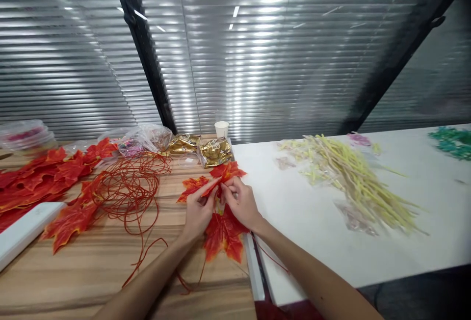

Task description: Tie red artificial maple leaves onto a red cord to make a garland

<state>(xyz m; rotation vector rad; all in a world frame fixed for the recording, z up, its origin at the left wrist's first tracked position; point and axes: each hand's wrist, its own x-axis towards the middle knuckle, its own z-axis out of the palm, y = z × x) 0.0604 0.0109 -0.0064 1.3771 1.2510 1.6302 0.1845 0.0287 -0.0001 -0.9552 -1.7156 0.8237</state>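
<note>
Near the right edge of the wooden table, my left hand (199,212) and my right hand (241,202) meet with fingertips pinched on red artificial maple leaves (228,172). The leaves have orange-yellow edges. One larger maple leaf (223,236) hangs below my fingers, its tip pointing toward me. Another leaf part (193,186) sticks out past my left fingers. Thin red cord (270,256) runs out under my right forearm, and more cord trails by my left forearm. My fingers hide the exact spot where leaves and cord come together.
On the left lie a tangle of red cord (128,192), a pile of maple leaves (40,182) and a white box-like object (25,229). Gold packets (216,152) and a paper cup (221,129) stand behind. Yellow strips (353,177) lie on the white table (305,241), across a narrow gap.
</note>
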